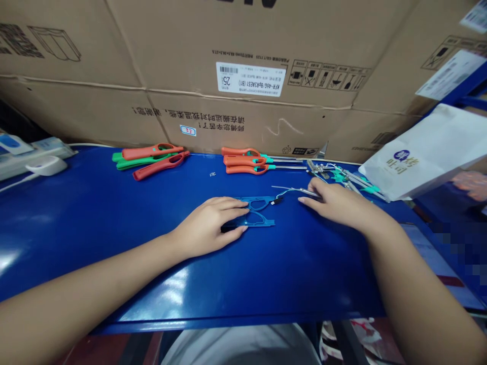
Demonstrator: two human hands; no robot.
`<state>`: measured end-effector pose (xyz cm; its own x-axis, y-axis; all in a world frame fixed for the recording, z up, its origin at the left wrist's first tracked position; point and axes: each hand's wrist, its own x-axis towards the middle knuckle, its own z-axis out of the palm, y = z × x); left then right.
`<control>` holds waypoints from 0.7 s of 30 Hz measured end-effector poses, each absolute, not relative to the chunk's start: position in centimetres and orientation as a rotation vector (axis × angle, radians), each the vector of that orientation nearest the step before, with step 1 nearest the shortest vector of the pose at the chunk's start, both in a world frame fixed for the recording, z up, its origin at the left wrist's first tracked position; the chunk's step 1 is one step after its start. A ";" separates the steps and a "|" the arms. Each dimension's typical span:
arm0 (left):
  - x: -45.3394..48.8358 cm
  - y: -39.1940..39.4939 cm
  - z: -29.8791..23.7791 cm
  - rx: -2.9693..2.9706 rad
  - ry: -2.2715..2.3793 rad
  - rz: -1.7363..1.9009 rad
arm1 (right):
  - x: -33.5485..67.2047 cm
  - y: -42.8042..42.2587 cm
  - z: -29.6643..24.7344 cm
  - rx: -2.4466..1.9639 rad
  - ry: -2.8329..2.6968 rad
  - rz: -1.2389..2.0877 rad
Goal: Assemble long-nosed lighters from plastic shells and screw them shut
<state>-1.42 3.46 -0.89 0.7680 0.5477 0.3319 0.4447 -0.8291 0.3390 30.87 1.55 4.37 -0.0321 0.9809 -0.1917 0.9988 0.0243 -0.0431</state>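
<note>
The left hand (207, 225) rests, fingers spread, over blue lighter shells (268, 223) on the worktop (125, 218); the right hand (329, 203) pinches a metal rod (304, 191). Tugging it could strain the thin wires (283, 192) at the black igniter (279, 201).

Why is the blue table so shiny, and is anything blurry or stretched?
Head view: white glare lies on the blue table, below the left hand and at the far left, probably light bouncing off its glossy top; head view: the left forearm looks stretched toward the corner, perhaps by a wide lens; head view: the pinkish thing beside the white bag is blurry.
</note>
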 end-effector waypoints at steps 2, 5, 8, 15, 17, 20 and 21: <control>-1.4 3.5 -0.9 2.726 0.775 0.621 | 30.5 1.7 4.1 2.150 2.095 -0.135; -1.4 3.4 -0.9 2.727 0.768 0.621 | 30.2 2.1 3.8 2.207 1.978 -0.078; -1.4 3.4 -0.9 2.725 0.772 0.616 | 30.3 2.5 3.7 2.268 1.914 -0.062; -1.4 3.4 -0.9 2.730 0.761 0.620 | 30.9 2.9 3.7 2.414 1.815 -0.007; -1.4 3.4 -0.9 2.735 0.766 0.618 | 31.0 3.0 3.6 2.425 1.821 -0.008; -1.4 3.4 -0.9 2.735 0.772 0.611 | 31.1 3.0 3.5 2.445 1.860 -0.011; -1.4 3.4 -0.9 2.733 0.769 0.612 | 31.1 3.0 3.4 2.457 1.882 -0.012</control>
<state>-1.45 3.36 -0.86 0.7743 0.5407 0.3287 0.4416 -0.8338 0.3313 31.10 3.02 3.45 0.2608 0.9648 -0.0348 0.9651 -0.2597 0.0326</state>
